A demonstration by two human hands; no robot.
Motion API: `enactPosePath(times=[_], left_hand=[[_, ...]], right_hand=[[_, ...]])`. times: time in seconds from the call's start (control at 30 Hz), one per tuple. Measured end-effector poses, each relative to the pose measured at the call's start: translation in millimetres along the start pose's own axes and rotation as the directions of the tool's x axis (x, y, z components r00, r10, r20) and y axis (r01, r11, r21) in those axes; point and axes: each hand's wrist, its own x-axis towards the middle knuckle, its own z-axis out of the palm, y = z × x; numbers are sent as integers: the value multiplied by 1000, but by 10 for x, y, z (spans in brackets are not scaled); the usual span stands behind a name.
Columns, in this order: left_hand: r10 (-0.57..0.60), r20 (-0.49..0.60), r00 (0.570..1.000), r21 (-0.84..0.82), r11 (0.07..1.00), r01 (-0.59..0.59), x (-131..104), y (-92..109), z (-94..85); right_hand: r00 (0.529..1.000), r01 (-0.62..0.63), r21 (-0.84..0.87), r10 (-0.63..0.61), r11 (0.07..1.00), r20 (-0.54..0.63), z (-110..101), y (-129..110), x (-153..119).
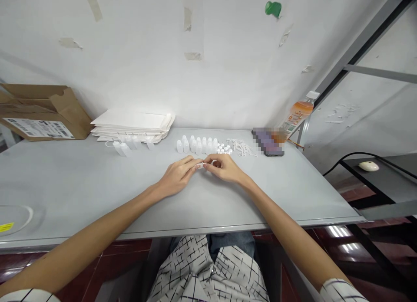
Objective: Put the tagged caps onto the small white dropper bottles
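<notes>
Over the middle of the table, my left hand [177, 175] is closed around a small white plastic bottle [200, 165], mostly covered by the fingers. My right hand [226, 167] meets it fingertip to fingertip, pinching a tiny white piece at the bottle's end that looks like a cap. Just beyond the hands, several small white bottles [198, 146] stand upright in rows. To their right lie a cluster of small white caps [224, 149] and a loose heap of thin white loops or straps [241, 148]. Several similar bottles [122, 148] with straps are grouped at the left.
A stack of white paper or foam sheets [130, 122] and an open cardboard box [48, 111] sit at the back left. At the right are a phone [265, 141] and an orange drink bottle [298, 113], by a metal frame. The wall [221, 89] rises behind the table.
</notes>
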Motion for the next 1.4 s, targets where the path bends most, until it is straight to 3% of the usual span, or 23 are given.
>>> enactPosePath(times=[0.4, 0.83, 1.03, 1.27, 1.4], left_hand=[[8, -19, 1000, -46, 999, -9, 5, 19, -12], [5, -53, 999, -135, 991, -12, 54, 73, -25], [27, -77, 997, -152, 988, -39, 50, 81, -13], [-87, -60, 994, -292, 954, 65, 59, 72, -42], [-53, -53, 997, -253, 967, 38, 60, 82, -55]], right_hand=[[991, -93, 170, 74, 981, 114, 17, 5, 12], [994, -73, 193, 56, 978, 95, -6, -28, -6], [984, -158, 278, 129, 947, 121, 33, 5, 16], [995, -76, 258, 55, 963, 88, 5, -42, 1], [993, -77, 268, 51, 960, 104, 58, -9, -4]])
